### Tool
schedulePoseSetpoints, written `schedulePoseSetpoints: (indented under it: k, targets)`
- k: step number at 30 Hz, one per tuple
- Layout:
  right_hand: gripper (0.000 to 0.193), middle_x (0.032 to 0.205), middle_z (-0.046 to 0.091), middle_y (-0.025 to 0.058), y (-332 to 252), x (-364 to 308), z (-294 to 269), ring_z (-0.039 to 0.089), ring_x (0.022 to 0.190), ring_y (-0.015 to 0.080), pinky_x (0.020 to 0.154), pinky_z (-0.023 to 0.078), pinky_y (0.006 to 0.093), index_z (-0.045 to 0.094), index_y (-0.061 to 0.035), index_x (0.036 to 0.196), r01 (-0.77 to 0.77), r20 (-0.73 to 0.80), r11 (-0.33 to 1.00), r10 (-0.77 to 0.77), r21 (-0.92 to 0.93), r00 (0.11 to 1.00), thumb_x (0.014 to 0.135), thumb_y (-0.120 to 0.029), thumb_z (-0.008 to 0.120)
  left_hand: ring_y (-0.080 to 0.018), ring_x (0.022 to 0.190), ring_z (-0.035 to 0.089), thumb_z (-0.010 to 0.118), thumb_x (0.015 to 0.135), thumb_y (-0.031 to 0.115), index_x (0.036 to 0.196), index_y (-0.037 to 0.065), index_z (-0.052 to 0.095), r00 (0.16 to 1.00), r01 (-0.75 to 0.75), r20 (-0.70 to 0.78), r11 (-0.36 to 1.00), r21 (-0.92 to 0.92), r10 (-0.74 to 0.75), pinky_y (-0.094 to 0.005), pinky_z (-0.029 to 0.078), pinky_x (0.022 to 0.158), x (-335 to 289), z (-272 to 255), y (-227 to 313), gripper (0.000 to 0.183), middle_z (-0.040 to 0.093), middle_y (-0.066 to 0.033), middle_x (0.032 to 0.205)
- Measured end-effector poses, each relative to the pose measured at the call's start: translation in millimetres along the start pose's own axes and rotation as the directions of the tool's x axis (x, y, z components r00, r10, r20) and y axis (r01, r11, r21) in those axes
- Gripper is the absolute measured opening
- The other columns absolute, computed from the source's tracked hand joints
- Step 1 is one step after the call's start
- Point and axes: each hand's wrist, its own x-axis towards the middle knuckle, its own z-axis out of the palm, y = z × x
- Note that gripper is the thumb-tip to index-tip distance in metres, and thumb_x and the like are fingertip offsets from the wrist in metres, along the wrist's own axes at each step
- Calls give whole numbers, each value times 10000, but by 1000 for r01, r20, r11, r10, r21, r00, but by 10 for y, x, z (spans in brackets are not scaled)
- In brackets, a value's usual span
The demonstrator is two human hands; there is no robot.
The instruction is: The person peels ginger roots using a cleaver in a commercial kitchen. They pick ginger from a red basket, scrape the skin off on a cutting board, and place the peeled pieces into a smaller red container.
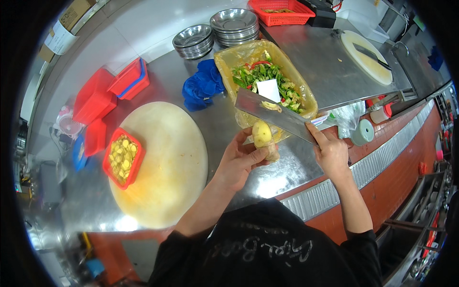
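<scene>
My left hand (237, 162) pinches a knob of ginger (262, 134) between thumb and fingers. Its upper part is bare and yellow, while tan skin covers the lower end. In my right hand (331, 152) is a cleaver (291, 119), gripped where the handle meets the blade. The broad blade slants up and left over a yellow tub (306, 91), its near edge just above the ginger. A pale strip of peel (271, 106) sticks to the blade. Inside the tub, which is lined with clear plastic, lie green and red pepper scraps (258, 74) and a white square.
A round white chopping board (167, 177) lies at left, with a red basket of yellow slices (123, 160) on it. Blue cloth (203, 86), stacked metal bowls (234, 26) and red baskets (95, 95) stand behind. At far right, a knife (370, 55) rests on another board (358, 43).
</scene>
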Motion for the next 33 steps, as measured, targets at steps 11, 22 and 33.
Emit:
schedulePoseSetpoints:
  k: [11,22,33]
  targets:
    - [818,609,449,37,-430,-102,-377,523,504,183,468,478,311,559,-105,1232,181,151,967,-209,181,966,444,-181,762,-221,1124,528,579,875,310,1324,41,315,997,-66,35,995,-74,69,-373,481,924,125,-132,-184,586,441,-127,1287]
    - [518,573,413,16,-194,-112,-158,504,467,149,399,430,278,580,-119,1194,138,58,990,-137,-4,989,684,-142,670,-203,995,583,574,884,188,1291,32,356,999,-23,-26,996,92,25,-338,513,845,-12,127,-103,488,541,-126,1139]
    - [462,568,460,50,271,17,92,507,457,175,419,455,296,589,-129,1172,-3,17,994,5,-109,1000,714,-83,627,-230,1028,588,643,843,180,1298,58,363,993,23,114,999,-45,-18,-359,501,837,14,-6,-68,548,566,-138,1160]
